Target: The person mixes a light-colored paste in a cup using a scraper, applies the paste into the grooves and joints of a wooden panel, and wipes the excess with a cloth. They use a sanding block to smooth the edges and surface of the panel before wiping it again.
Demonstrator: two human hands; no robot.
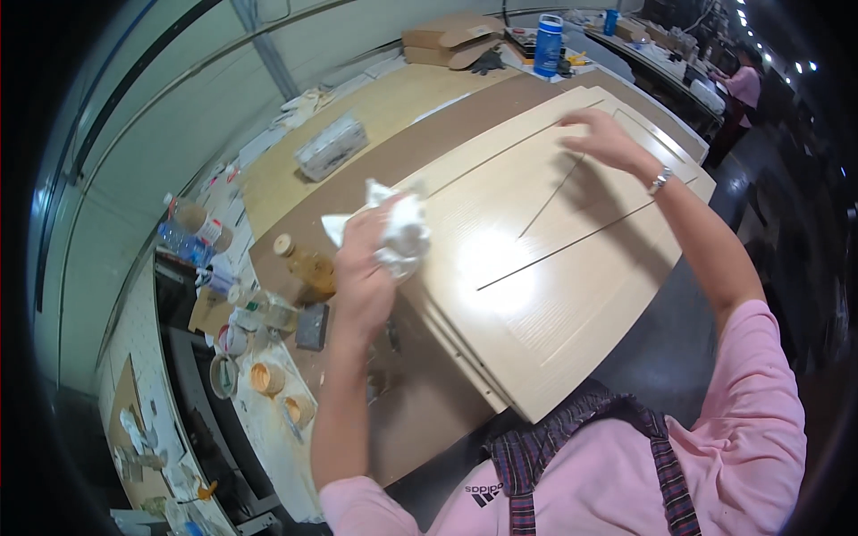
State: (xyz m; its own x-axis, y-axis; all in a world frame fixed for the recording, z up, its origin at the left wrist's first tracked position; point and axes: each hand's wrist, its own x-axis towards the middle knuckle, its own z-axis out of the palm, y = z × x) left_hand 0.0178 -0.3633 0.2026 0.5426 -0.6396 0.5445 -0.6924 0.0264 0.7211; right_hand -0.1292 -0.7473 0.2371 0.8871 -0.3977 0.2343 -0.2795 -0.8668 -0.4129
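Observation:
A pale wood-grain cabinet door [572, 330] with grooved lines lies on a brown-topped worktable [420, 429]. More panel edges show beneath it at its near left side. My left hand [365, 255] is closed around a crumpled white cloth [404, 234], at the door's left edge. Whether the cloth touches the door I cannot tell. Over the door's far right part, my right hand [609, 143] is open, with its fingers apart and nothing in them. Its shadow falls on the door, and contact with the surface is unclear.
Left of my left arm stand an amber bottle [308, 268], a dark block [312, 327] and cups of orange paste [266, 378]. Farther back are a wrapped pack [331, 146], a cardboard box [429, 45] and a blue bottle [548, 46]. A co-worker [742, 89] stands at far right.

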